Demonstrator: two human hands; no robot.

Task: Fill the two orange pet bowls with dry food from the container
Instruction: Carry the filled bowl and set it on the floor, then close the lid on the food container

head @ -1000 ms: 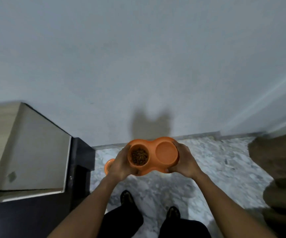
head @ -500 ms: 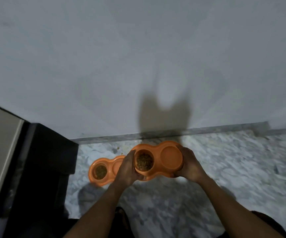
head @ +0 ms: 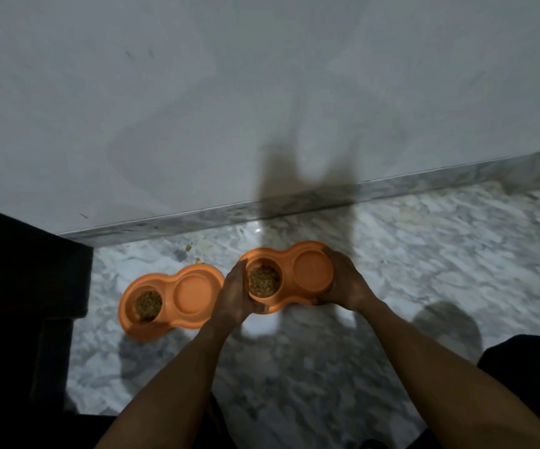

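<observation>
we bring the second orange bowl down beside the first bowl at the floor's wall edge — left hand and right hand, fingers curled round its ends; both hold food.

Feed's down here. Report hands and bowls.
Left hand, right hand grip ends of held double bowl. Kibble in left cup only. Second double bowl on floor, left, likewise. Nothing in the way.

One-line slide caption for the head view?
Person's left hand and right hand hold an orange double pet bowl, kibble in one cup, beside a second bowl on the marble floor.
</observation>
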